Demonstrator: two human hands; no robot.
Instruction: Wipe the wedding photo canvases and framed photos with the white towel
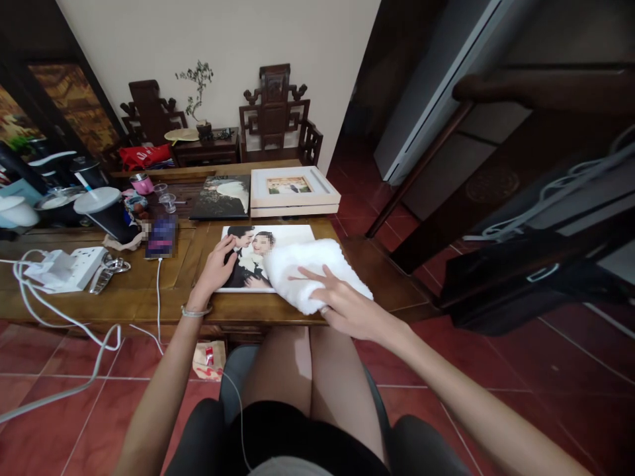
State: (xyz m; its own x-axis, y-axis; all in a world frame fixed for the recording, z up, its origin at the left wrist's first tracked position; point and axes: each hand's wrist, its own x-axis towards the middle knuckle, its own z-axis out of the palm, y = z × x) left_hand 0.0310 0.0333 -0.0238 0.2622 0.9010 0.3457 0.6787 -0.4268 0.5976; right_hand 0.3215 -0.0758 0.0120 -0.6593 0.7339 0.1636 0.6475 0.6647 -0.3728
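A wedding photo panel (243, 271) lies flat at the front of the wooden table. My left hand (216, 266) rests on its left side with the fingers stretched out, holding nothing. Over the panel's right part is a fluffy white cloth (297, 261), which hides that side of the picture. My right hand (335, 296) presses on the cloth and grips it, two fingers extended across the top and the others partly tucked into the pile.
Behind the panel lie a dark photo album (223, 198) and a white framed picture box (297, 188). To the left are a phone (161, 239) on a cable, a lidded cup (106, 211), a power strip (82, 268) and a metal clip (106, 271). A paper bag (209, 360) sits below.
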